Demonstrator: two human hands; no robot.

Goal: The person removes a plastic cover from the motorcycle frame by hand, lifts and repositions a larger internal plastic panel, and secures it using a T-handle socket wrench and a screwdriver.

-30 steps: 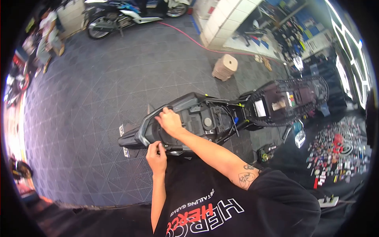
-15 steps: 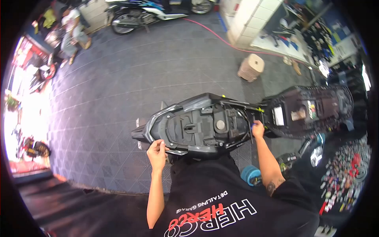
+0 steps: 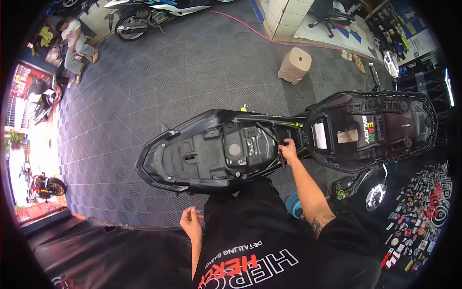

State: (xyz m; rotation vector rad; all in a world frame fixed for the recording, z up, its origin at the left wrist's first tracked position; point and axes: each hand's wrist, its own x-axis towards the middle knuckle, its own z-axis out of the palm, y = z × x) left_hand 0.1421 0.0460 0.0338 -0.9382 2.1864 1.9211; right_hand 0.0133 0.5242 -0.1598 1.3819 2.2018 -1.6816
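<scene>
A scooter's dark rear body (image 3: 199, 139) lies across the middle, its seat tipped open toward the right. Stickers and black plastic show on the seat's underside (image 3: 394, 132). My right hand (image 3: 288, 151) is closed around a slim dark stick-like piece (image 3: 282, 158) at the seat-hinge end of the body; its kind cannot be made out. Below the body's near edge, in front of my shirt, my left hand (image 3: 191, 220) is raised with fingers curled together, touching nothing else. Whether something small is between those fingers is hidden.
A beige stacked block (image 3: 294, 66) stands on the dark tiled floor. A blue tub (image 3: 294, 206) sits near my right leg. Another scooter (image 3: 144, 19) is parked at the back, and a person (image 3: 76, 45) sits far left. A pink hose (image 3: 250, 31) crosses the floor.
My left hand has come away from the body's tail edge, back toward me. My right hand stays at the hinge end. The view has shifted, showing more of the raised seat.
</scene>
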